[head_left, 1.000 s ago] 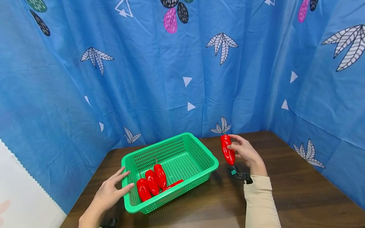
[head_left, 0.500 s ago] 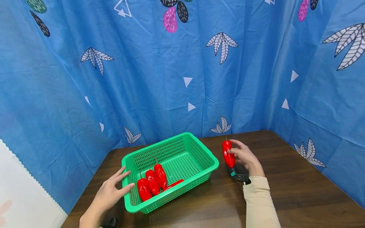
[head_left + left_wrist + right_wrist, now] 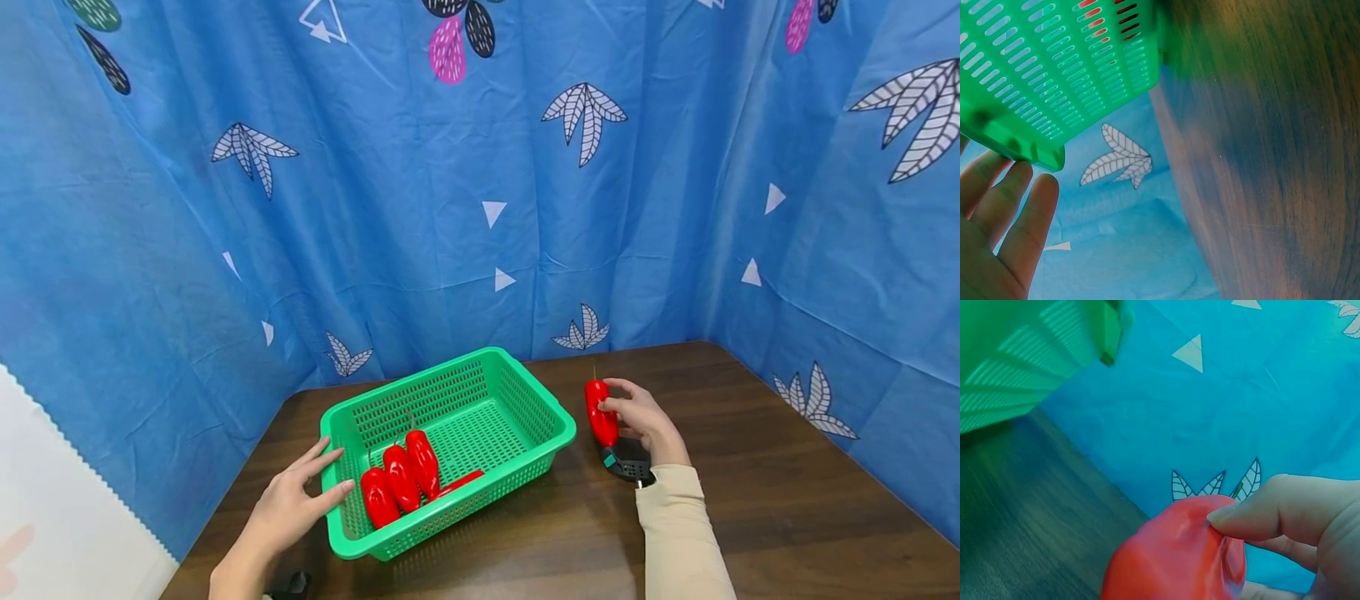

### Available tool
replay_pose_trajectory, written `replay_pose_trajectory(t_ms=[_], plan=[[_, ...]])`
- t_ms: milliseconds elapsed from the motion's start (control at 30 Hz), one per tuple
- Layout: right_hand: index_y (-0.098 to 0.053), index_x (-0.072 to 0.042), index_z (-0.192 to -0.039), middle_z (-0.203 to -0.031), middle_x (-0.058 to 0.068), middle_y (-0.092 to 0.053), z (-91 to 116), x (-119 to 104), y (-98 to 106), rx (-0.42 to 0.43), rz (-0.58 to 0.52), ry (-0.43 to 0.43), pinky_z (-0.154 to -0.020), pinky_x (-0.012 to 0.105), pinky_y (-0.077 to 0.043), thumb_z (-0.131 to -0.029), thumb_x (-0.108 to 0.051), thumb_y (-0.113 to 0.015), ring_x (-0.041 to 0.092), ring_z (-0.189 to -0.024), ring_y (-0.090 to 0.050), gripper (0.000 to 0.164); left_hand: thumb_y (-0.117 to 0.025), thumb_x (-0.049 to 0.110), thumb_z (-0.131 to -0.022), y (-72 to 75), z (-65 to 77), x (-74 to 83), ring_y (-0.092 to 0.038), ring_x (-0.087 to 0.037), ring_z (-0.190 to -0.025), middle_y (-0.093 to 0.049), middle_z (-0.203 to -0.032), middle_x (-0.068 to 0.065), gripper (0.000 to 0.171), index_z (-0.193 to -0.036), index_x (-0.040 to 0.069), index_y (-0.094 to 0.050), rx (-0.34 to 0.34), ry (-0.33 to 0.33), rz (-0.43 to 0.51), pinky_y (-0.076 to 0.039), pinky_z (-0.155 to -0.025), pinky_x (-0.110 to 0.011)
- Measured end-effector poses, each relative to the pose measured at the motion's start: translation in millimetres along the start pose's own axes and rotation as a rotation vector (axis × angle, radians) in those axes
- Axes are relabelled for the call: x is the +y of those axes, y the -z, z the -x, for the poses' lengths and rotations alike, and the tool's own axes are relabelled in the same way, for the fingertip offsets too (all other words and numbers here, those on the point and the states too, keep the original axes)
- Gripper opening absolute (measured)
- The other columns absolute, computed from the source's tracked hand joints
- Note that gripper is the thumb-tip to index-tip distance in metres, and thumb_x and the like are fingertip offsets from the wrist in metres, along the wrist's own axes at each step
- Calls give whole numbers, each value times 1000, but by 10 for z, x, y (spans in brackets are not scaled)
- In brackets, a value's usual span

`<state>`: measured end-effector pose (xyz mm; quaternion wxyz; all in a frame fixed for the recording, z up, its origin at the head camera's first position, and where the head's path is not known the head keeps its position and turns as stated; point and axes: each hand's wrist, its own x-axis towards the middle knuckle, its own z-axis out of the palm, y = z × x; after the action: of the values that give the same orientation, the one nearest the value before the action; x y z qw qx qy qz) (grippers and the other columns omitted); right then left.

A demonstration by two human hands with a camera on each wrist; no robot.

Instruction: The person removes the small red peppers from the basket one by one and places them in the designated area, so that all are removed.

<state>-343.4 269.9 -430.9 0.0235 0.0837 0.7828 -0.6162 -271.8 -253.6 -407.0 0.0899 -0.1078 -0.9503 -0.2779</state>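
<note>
To the right of the green basket [image 3: 517, 454], my right hand [image 3: 651, 423] holds a red pepper [image 3: 602, 417] low over the table, its thin stem pointing away. In the right wrist view the thumb [image 3: 1241, 522] presses on the glossy skin of the pepper [image 3: 1175, 556], with fingers behind it. My left hand [image 3: 288, 508] is at the basket's left end, thumb over the rim and fingers fairly straight. The left wrist view shows its fingertips [image 3: 1044, 187] at the rim of the basket [image 3: 1054, 81]. Several red peppers [image 3: 401, 477] lie in the basket's left part, one mostly hidden by the near wall.
Dark wooden table [image 3: 750, 483] surrounds the basket, with its far edge at a blue patterned curtain [image 3: 420, 208]. A black wrist strap piece [image 3: 626, 465] sits below the right hand. White cloth [image 3: 60, 500] hangs at the lower left.
My right hand has come down and slightly nearer with the red pepper, closer to the table. The left hand and the basket stay where they were.
</note>
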Motion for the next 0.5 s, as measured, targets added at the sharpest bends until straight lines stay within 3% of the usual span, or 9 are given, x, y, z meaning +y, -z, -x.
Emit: replay_pose_trajectory(t_ms=[300,500], plan=[[-34,-6,-154,-145,33,-43,-21,76,-49,-3,-15,-16,-90,46,-58,-95,-13,-58,34,-107,-63,65,-71,47,-90,12,1,2,-44,-49,-138,-38,-159,-17,67,-144,10,-56,1,-1,-5,-48,-96,-66],[-34,-5,-154,-146,32,-42,-27,94,-80,12,6,-33,-93,47,-56,-95,-12,-58,41,-117,-56,64,-71,47,-91,11,0,-5,-44,-49,-138,-38,-160,-17,67,-144,9,-56,0,-9,0,-49,-96,-66]])
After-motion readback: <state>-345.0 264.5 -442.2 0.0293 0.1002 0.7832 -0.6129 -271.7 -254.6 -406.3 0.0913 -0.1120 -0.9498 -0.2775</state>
